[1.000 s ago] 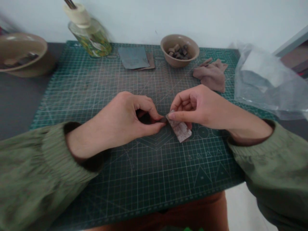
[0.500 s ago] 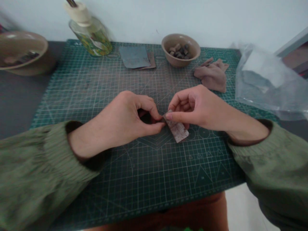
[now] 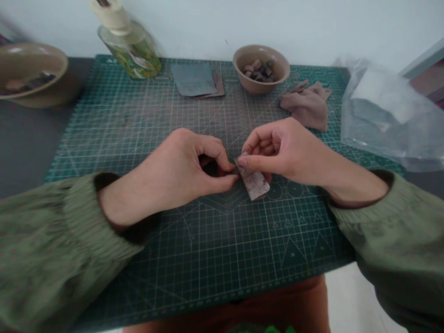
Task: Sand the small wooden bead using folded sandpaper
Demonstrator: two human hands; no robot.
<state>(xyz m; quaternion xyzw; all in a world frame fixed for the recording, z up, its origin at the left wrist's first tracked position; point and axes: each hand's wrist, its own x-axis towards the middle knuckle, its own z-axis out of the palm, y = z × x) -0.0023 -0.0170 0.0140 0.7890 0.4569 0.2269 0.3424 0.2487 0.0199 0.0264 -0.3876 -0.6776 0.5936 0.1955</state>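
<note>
Strip (image 3: pixel 255 184) pinched in right hand (image 3: pixel 286 150); left hand (image 3: pixel 185 166) pinches small dark piece (image 3: pixel 235 170).

The only camera is head-worn, looking forward and down from near enough that both green sleeves (image 3: pixel 52 245) enter at the sides. The fingers (image 3: pixel 215 151) lie mid-view above the cutting mat (image 3: pixel 222 245); the wall (image 3: pixel 194 27) spans the top, trousers (image 3: pixel 287 300) show below.

speckled strip (image 3: pixel 255 183) — in right grip (image 3: pixel 287 150)
</note>
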